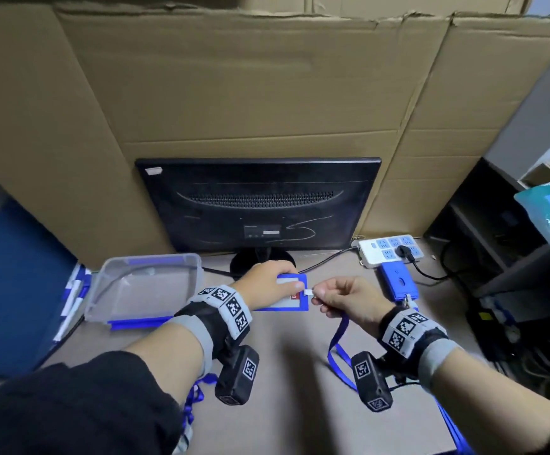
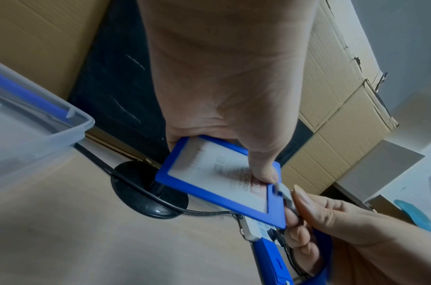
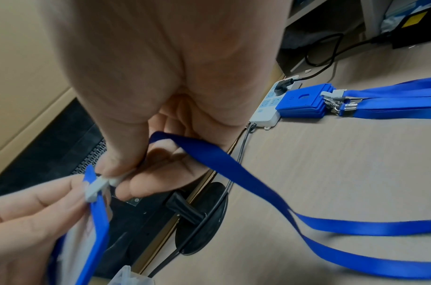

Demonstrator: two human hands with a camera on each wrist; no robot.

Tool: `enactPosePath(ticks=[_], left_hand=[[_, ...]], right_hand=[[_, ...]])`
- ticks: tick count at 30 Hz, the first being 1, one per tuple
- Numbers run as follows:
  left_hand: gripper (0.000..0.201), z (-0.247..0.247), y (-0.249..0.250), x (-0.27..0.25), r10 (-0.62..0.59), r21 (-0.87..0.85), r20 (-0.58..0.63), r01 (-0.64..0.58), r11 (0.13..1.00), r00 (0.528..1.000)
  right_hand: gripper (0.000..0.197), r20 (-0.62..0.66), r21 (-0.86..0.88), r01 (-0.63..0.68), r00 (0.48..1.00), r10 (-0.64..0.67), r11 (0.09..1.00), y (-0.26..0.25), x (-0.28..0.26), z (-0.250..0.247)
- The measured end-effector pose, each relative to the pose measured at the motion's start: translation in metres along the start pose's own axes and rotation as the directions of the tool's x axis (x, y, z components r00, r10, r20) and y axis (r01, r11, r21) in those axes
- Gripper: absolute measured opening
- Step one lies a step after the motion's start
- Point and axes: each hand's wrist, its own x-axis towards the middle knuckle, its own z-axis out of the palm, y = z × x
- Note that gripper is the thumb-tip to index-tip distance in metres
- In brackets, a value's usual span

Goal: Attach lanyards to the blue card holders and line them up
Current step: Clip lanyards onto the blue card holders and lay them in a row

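My left hand [image 1: 272, 282] grips a blue card holder [image 1: 295, 303] [image 2: 216, 185] above the desk, thumb on its face near the slotted short edge. My right hand [image 1: 342, 298] pinches the pale strap tab [image 1: 309, 292] [image 2: 285, 192] [image 3: 97, 188] of a blue lanyard [image 1: 339, 343] [image 3: 233, 169] at that edge. The tab sits in the holder's slot. The ribbon runs through my right palm and trails down over the desk. A stack of blue card holders [image 1: 397, 282] [image 3: 304, 104] with lanyards clipped on lies by the power strip.
A clear plastic bin [image 1: 142, 287] stands at the left, a black monitor [image 1: 260, 205] on its round foot behind my hands. A white power strip [image 1: 390, 251] with a black plug lies back right. Cardboard walls the desk's far side. More blue lanyards [image 1: 194, 399] hang at the desk's near edge.
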Motion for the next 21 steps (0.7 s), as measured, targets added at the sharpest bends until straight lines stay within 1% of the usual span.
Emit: enactPosePath(ticks=[3,6,9,11,14,16,18,21], left_hand=[[0.022,-0.005,-0.002,-0.006,-0.005,-0.029,0.032,0.006,1.000,0.999],[0.023,-0.009,-0.001,-0.011,0.020,-0.124,0.061,-0.012,0.992,0.998],[0.023,-0.010,0.002,-0.012,0.014,-0.126,0.051,-0.008,0.992,0.999],[0.022,-0.012,0.000,-0.011,-0.029,-0.118,0.063,0.036,0.992,0.998],[0.019,-0.014,-0.002,-0.011,-0.093,-0.096,0.131,0.106,0.990,0.987],[0.019,-0.013,-0.004,-0.011,-0.104,-0.093,0.158,0.120,0.988,0.982],[0.021,-0.013,-0.005,-0.010,-0.106,-0.085,0.172,0.122,0.989,0.979],[0.030,-0.010,-0.007,-0.007,-0.127,-0.067,0.192,0.142,0.988,0.973]], right_hand=[[0.010,0.031,0.045,-0.007,1.000,0.005,0.999,-0.004,-0.001,0.006],[0.014,0.071,0.079,-0.026,0.997,0.020,0.997,-0.007,-0.005,0.009],[0.009,0.075,0.073,-0.013,0.997,0.008,0.997,-0.011,-0.008,0.015],[0.005,0.045,0.004,0.022,0.999,-0.022,1.000,-0.016,-0.009,0.017],[0.019,0.011,-0.189,0.067,0.998,-0.066,0.980,-0.022,-0.008,0.016],[0.025,0.009,-0.274,0.090,0.996,-0.091,0.958,-0.024,-0.007,0.014],[0.023,0.024,-0.351,0.125,0.992,-0.125,0.928,-0.027,-0.008,0.014],[0.022,0.044,-0.494,0.166,0.985,-0.165,0.854,-0.034,-0.012,0.014]])
